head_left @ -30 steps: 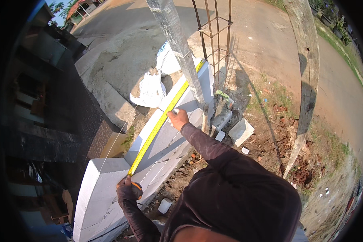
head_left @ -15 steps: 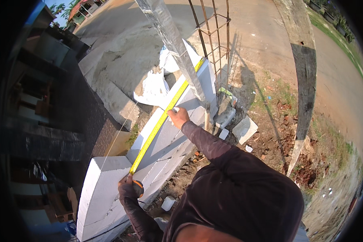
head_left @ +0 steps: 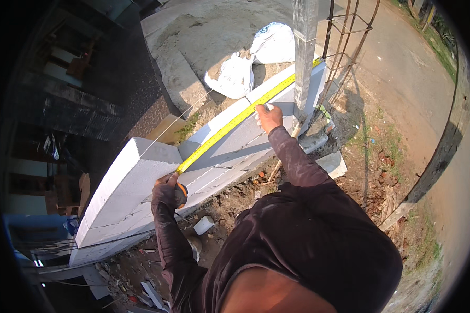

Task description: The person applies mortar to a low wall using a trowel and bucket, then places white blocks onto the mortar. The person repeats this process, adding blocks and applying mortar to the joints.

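My left hand (head_left: 165, 190) is closed around a black-and-orange tape measure (head_left: 181, 195), at the step beside a taller white block (head_left: 128, 164). From there the yellow blade (head_left: 227, 127) runs out along the top of the white block wall (head_left: 209, 136), passes behind a post and reaches the far end. Farther along, my right hand (head_left: 270, 120) is closed at the blade's near edge, with a small white piece showing between its fingers. What kind of piece it is I cannot make out.
A grey post (head_left: 304, 57) stands against the wall near a rebar cage (head_left: 344, 44). White sacks (head_left: 235, 78) lie beyond the wall by a sand pile (head_left: 209, 34). A thin string (head_left: 185, 112) stretches to the taller block. At right leans a wooden plank (head_left: 444, 151); rubble lies below.
The view has turned, so the wall and post sit farther right and the wall looks less steep. Both hands keep their places along the stretched tape.
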A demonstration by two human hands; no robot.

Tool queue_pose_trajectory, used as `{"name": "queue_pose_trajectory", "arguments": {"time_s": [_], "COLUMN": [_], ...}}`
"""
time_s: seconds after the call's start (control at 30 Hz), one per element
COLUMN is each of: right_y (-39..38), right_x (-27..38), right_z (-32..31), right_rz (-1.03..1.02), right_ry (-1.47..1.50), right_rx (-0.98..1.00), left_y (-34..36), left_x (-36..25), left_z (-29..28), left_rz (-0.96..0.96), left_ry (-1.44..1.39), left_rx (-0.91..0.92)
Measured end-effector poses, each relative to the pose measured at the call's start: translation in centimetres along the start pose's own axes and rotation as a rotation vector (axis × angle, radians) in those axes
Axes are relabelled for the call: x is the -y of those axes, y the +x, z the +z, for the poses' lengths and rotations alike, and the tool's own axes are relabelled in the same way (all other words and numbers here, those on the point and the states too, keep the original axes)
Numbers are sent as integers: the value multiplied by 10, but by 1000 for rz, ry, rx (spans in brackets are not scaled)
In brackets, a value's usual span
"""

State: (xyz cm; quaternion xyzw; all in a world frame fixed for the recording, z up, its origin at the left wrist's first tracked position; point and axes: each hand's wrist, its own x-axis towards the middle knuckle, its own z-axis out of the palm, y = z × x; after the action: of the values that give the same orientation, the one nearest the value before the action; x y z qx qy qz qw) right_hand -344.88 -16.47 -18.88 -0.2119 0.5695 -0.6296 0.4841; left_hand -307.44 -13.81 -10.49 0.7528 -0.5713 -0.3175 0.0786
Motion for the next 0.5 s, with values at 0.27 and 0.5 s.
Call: {"name": "queue_pose_trajectory", "arguments": {"time_s": [0.27, 0.5], "right_y": [5, 5], "right_x": [-11, -2], "right_z": [2, 0], "right_rz": [-1, -70], "right_ry": [-61, 2], "right_rx": [-37, -39], "left_y": [-7, -9], "left_x": [0, -17], "left_z": [-2, 2], "left_rz": [-40, 30], "left_ry": [38, -62], "left_rx": [-56, 45]}}
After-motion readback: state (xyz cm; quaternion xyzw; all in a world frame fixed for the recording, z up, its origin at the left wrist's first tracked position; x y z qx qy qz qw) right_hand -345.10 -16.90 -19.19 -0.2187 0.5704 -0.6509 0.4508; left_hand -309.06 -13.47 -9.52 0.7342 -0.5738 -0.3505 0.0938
